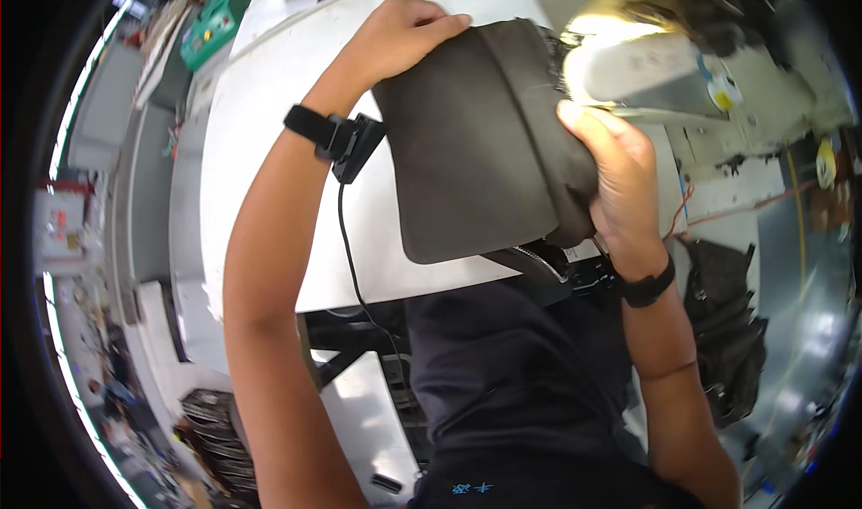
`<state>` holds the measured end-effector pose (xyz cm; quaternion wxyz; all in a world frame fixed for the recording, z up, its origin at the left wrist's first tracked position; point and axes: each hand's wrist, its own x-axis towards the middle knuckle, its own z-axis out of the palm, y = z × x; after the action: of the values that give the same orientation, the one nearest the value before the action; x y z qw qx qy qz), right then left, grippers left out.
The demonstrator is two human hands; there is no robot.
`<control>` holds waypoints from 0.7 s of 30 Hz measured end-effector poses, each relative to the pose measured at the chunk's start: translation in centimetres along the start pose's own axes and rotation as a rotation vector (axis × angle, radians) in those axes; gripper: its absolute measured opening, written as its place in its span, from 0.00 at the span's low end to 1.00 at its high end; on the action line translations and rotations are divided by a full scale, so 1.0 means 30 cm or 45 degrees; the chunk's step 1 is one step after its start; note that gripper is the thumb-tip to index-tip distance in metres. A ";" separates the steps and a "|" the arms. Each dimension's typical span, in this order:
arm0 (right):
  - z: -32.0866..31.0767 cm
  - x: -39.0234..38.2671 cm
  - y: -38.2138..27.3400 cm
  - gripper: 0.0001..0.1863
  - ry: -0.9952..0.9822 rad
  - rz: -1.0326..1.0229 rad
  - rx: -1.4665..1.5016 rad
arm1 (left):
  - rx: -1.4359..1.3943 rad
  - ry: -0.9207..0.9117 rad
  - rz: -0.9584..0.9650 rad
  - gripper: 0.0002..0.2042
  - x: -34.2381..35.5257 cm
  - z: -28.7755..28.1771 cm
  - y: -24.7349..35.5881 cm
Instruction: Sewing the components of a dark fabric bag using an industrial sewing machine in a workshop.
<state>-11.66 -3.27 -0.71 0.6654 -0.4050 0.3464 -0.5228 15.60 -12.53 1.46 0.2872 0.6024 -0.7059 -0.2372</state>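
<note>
A dark grey-brown bag (467,145) with a wide flap and a visible zipper at its lower edge is held up over the white table. My left hand (404,38) pinches its far edge, thumb on top and fingers curled behind. On its right side my right hand (620,172) grips the bag, thumb pressed on the face, the other fingers hidden underneath. The bag's upper right edge lies close to the lit head of a sewing machine (642,74). Whether the edge sits under the needle is hidden by glare.
The white tabletop (260,150) spreads left of the bag. A green box (218,24) stands at the far left. Dark bag pieces (723,320) hang or lie at the right, and a dark bundle (218,437) is at the lower left. A cable runs from my left wrist strap.
</note>
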 end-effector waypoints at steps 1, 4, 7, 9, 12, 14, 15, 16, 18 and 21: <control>-0.002 -0.001 0.000 0.11 0.038 0.025 -0.046 | -0.083 0.010 0.039 0.19 -0.020 -0.001 0.000; -0.016 -0.006 0.000 0.10 0.038 -0.037 -0.164 | -0.147 0.077 0.104 0.19 -0.062 0.004 -0.010; -0.029 -0.004 0.004 0.11 0.016 -0.068 -0.259 | -0.101 0.249 0.251 0.16 -0.081 0.031 -0.025; -0.032 -0.004 0.010 0.11 0.041 -0.116 -0.302 | 0.117 0.535 0.500 0.12 -0.090 0.059 -0.024; -0.034 -0.005 0.012 0.11 0.052 -0.092 -0.267 | 0.079 0.683 0.505 0.11 -0.105 0.090 -0.011; -0.034 -0.005 0.009 0.12 0.046 -0.098 -0.280 | 0.073 0.620 0.427 0.09 -0.104 0.093 -0.002; -0.033 -0.008 0.007 0.11 0.045 -0.091 -0.305 | 0.110 0.571 0.429 0.08 -0.098 0.090 0.003; -0.032 -0.008 0.003 0.10 0.046 -0.083 -0.330 | 0.158 0.489 0.394 0.08 -0.086 0.086 0.010; -0.031 -0.010 -0.006 0.10 0.039 -0.066 -0.348 | 0.160 0.411 0.628 0.11 -0.032 0.066 0.023; -0.028 -0.010 -0.009 0.10 0.037 -0.055 -0.360 | 0.105 0.087 0.801 0.17 0.045 0.067 0.063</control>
<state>-12.59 -3.15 -0.81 0.5850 -0.4945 0.4174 -0.4889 12.73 -13.57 1.45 0.3454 0.3731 -0.8566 -0.0877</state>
